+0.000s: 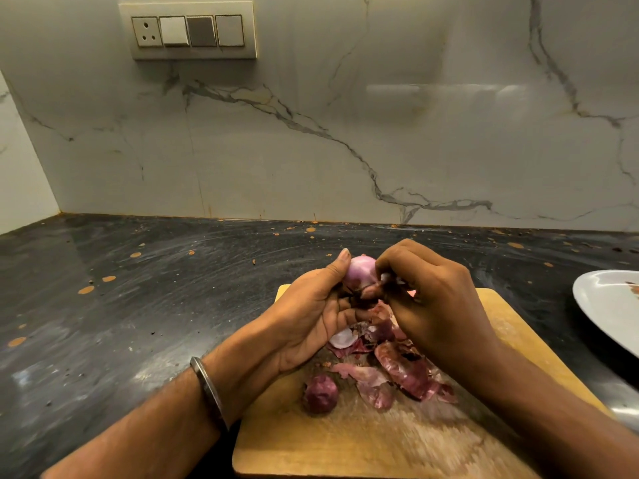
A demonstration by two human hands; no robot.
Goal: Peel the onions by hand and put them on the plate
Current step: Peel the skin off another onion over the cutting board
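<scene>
My left hand [311, 312] holds a pale purple onion [359, 273] above the wooden cutting board [345, 440], thumb up along its left side. My right hand [428, 299] meets it from the right, its fingertips pinching at the onion's dark root end. An unpeeled dark red onion [321, 394] lies on the board below my left wrist. A heap of loose onion skins [390, 368] lies on the board under my hands. The white plate [601, 305] sits at the right edge, partly out of frame.
The board lies on a dark speckled stone counter [138, 305] that runs to a marble-patterned wall. A switch panel with a socket [188, 31] is on the wall at upper left. A metal bangle [209, 392] circles my left wrist.
</scene>
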